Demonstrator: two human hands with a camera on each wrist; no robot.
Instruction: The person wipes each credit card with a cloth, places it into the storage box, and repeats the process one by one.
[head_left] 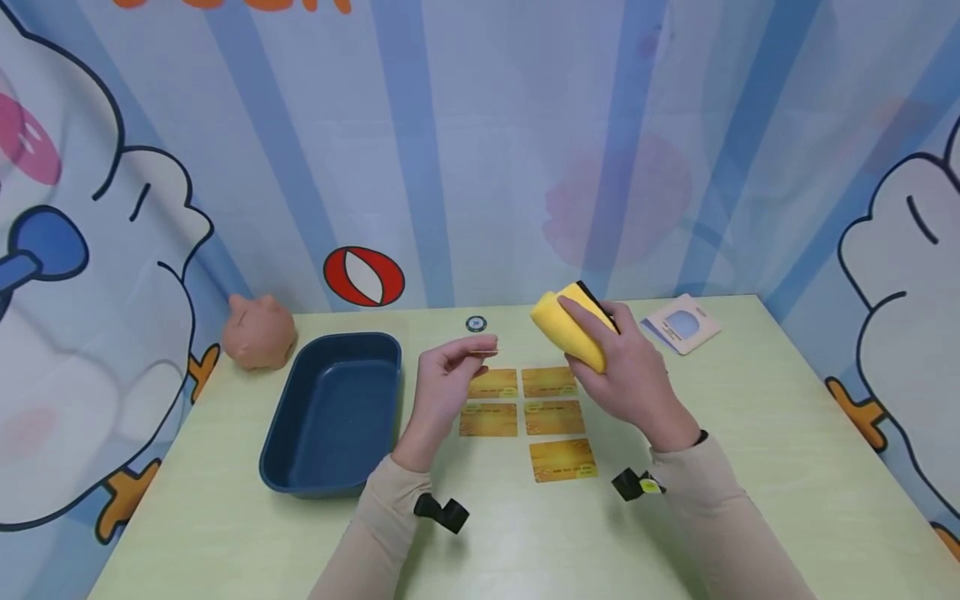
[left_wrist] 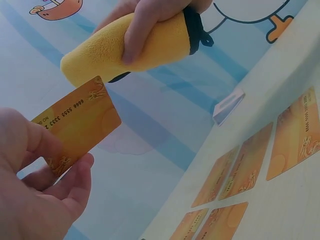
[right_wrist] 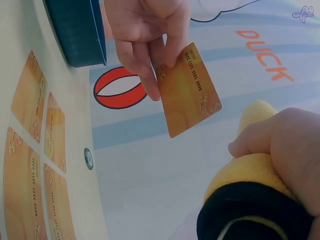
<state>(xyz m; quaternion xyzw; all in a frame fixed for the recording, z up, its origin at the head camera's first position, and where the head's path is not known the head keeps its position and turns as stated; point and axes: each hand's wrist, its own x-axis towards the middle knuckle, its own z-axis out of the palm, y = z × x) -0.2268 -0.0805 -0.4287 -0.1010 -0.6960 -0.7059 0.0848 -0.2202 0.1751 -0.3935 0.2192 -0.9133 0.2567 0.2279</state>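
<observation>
My left hand (head_left: pixel 442 385) pinches a gold bank card (left_wrist: pixel 82 125) between thumb and fingers, held above the table. In the head view this card appears nearly edge-on. My right hand (head_left: pixel 632 382) grips a bunched yellow microfibre cloth (head_left: pixel 562 329) with black edging, raised to the right of the card. In the left wrist view the cloth's near end (left_wrist: pixel 82 70) comes right up to the card's upper corner. Below the hands, several more gold cards (head_left: pixel 562 461) lie face up on the table in two columns; the left hand partly covers one.
Left of the hands stands a deep blue tray (head_left: pixel 330 479), with a pink piggy bank (head_left: pixel 259 332) behind it. A poker chip (head_left: pixel 476 323) lies near the table's back edge. At the back right is a small folded pale booklet (head_left: pixel 684 323). A printed cloth backdrop (head_left: pixel 495 167) rises behind the table.
</observation>
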